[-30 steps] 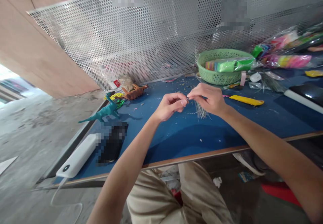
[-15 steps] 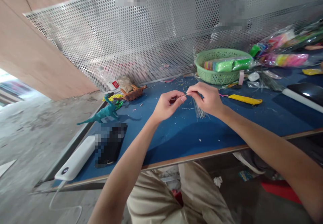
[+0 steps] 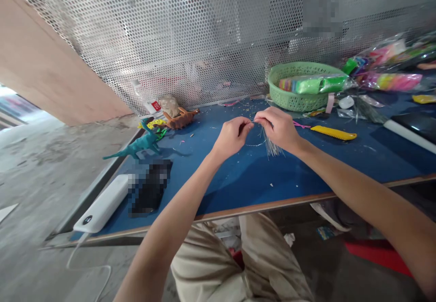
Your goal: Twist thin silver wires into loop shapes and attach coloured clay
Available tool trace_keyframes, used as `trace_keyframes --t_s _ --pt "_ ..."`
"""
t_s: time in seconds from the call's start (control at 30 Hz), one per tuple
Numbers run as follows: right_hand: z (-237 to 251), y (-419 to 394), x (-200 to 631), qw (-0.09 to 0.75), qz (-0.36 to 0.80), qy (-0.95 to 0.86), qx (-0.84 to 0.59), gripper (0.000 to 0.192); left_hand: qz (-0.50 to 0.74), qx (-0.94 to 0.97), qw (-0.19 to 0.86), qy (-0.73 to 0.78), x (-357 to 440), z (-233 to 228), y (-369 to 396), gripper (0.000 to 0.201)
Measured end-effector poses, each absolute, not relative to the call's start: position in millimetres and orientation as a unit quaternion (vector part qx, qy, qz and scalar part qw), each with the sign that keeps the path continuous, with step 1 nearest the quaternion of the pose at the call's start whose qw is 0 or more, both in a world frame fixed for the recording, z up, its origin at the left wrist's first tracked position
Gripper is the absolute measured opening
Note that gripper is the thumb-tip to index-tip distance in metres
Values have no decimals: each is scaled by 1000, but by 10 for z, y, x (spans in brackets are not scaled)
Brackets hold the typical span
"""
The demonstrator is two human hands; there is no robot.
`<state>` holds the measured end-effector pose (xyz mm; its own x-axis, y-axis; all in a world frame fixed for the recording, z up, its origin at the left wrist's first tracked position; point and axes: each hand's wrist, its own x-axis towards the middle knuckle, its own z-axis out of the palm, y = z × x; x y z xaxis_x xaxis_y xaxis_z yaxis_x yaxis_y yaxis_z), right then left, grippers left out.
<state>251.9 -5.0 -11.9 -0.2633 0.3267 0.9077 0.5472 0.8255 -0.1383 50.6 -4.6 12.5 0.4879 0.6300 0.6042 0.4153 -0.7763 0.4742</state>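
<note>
Evidently, seen from the head camera, the left hand (image 3: 233, 135) and the right hand (image 3: 279, 129) meet mid-frame, fingertips pinching a thin wire (image 3: 253, 121) between them, probably so close because so fine a strand needs control from both sides. A bundle of wires (image 3: 272, 150) lies on the blue table (image 3: 235, 188) just below the right hand, which hides its upper end; that nearness likely keeps strands within reach. Right of centre, a yellow knife (image 3: 334, 132) lies near the right forearm, with a green basket (image 3: 293, 101) behind it. At left sit a teal dinosaur (image 3: 141, 144), a dark phone (image 3: 153, 188) and a white power bank (image 3: 105, 204), apart from the hands. Across the top, a mesh screen (image 3: 218, 34) bounds the table's far side.
</note>
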Motion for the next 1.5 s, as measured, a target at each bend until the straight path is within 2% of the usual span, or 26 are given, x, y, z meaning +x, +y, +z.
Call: trace_keyframes --t_s 0.2,0.3,0.4,0.53,0.6,0.67,0.77,0.87,0.97,1.1,1.3,1.5 --pt "-151 -25 2497 530 -97 -787 -302 15 409 843 78 340 549 -9 5 15" --pt "-156 -22 2481 525 -110 -784 -313 16 420 832 110 346 556 -44 26 14" --pt "-140 -13 2491 531 -99 -780 -316 17 433 789 259 351 531 -40 57 23" --pt "-104 -22 2525 562 -67 -764 -310 15 331 636 612 333 466 0 105 52" --pt "-88 -47 2529 570 -51 -762 -304 14 302 566 707 298 431 9 113 50" --pt "-78 -83 2519 572 -31 -765 -294 13 305 539 738 267 399 7 102 40" --pt "-77 -131 2492 570 10 -770 -286 12 291 564 736 236 365 -4 60 35" --pt "-96 -145 2467 571 67 -765 -290 11 294 601 710 221 370 -14 20 44" --pt "-122 -128 2446 582 131 -749 -289 11 352 619 666 219 421 -35 3 50" --pt "-138 -110 2422 589 201 -731 -280 13 434 619 610 238 497 -75 6 49" --pt "-139 -101 2406 608 250 -696 -287 20 455 612 597 249 494 -106 52 43" --pt "-178 -60 2395 600 364 -667 -249 23 471 646 531 279 446 -117 112 35"
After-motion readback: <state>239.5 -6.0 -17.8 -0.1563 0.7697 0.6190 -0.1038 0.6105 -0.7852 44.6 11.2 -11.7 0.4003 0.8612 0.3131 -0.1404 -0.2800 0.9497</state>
